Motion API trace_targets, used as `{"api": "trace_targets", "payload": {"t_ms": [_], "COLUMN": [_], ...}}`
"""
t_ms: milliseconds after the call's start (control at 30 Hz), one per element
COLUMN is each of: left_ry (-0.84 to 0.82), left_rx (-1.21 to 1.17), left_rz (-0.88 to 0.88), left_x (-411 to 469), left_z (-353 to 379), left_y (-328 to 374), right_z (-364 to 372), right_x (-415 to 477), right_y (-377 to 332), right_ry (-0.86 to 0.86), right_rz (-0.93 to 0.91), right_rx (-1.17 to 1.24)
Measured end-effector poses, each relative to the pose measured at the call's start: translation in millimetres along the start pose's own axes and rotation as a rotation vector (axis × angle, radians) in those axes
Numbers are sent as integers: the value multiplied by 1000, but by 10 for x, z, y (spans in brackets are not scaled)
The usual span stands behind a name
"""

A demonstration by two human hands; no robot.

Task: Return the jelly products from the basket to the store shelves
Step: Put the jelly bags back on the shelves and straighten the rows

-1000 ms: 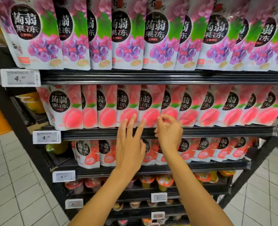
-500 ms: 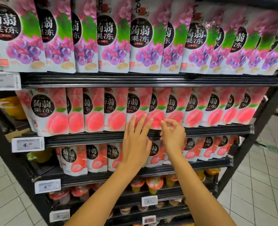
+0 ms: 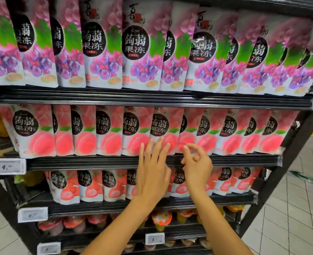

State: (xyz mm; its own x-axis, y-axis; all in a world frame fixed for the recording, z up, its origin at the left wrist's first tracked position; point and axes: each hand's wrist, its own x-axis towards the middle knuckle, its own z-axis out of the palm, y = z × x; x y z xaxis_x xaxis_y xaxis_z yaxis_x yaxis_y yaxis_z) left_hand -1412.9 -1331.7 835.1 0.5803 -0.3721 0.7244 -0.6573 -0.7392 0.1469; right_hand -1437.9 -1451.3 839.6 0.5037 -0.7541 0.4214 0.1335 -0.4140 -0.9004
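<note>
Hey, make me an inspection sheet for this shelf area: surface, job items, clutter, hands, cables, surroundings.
Surface: black shelf rack, tiered, with price tags on its front rails.
Job's things: peach jelly pouches standing in a row at hand level; grape jelly pouches above; basket not in view.
Clutter: nothing seen.
Grippers: left hand has straight fingers, tips at the peach jelly pouches; right hand has curled fingers beside it, grip unclear.
Cables: nothing seen.
Surroundings: tiled floor; jelly cups on lower shelves.
</note>
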Motion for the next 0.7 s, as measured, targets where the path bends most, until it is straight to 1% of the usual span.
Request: {"api": "trace_targets", "payload": {"t_ms": [67,133,200,267,400,533,700], "left_ry": [31,39,29,24,28,38,14], "left_rx": [-12,-27,-36,-33,-4,20,-3], "left_rz": [18,26,22,18,26,21,58], "left_x": [7,27,56,75,78,69,94], "left_z": [51,86,120,154,241,290,332], "left_y": [47,110,175,235,315,376,521], "right_z": [-92,-151,-167,-165,-195,-316,-405], "right_x": [56,107,134,168,259,276,307], "right_y": [69,98,96,74,78,165,222], "right_ry": [81,50,-21,-45,-36,30,13], "right_rz": [21,34,5,-12,12,-5,-17], "right_rx": [28,22,-15,-63,-124,-102,-77]}}
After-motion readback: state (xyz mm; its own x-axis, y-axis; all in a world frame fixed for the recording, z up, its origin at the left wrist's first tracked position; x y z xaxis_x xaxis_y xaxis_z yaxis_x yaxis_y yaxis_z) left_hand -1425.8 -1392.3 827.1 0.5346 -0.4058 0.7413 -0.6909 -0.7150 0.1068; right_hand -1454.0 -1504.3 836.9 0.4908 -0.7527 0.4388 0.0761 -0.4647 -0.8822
